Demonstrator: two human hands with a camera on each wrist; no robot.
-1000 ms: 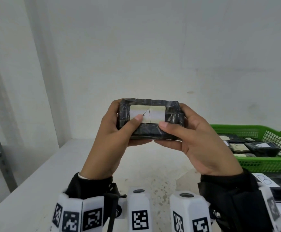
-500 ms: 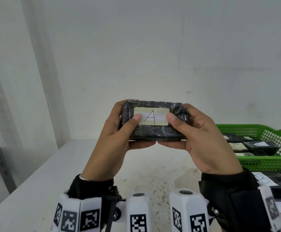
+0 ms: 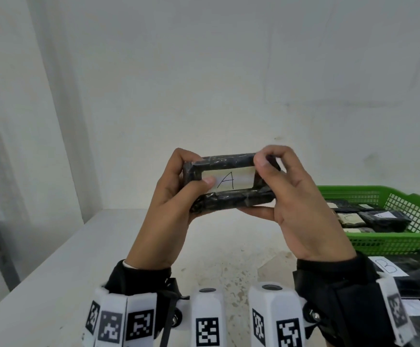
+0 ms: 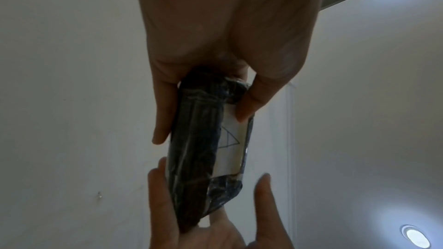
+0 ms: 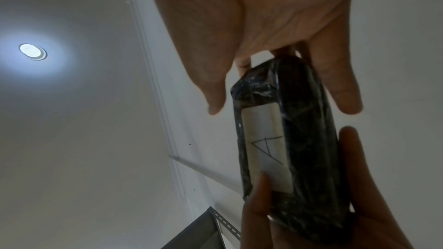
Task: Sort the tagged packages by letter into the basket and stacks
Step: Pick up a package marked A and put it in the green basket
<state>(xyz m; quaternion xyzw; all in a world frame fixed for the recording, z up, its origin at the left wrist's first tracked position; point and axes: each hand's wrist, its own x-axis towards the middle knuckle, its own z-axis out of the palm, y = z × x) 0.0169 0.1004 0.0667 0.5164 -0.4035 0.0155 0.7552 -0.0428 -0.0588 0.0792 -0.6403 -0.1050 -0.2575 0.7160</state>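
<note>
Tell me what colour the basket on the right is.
Green, with a mesh wall; the basket shows only in the head view.

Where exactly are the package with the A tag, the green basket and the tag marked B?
package with the A tag [image 3: 229, 200], head view, lower black wrapped edge.
green basket [image 3: 389, 240], head view, front mesh wall.
tag marked B [image 3: 387, 266], head view, middle of the white paper.

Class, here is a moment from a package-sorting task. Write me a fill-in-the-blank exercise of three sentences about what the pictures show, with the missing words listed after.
1. The black package is held up by ____ hands, the left hand and the right hand.
2. The letter written on its tag is ____.
3. The basket to the right holding other packages is ____ in colour.

Missing words: both; A; green
</note>
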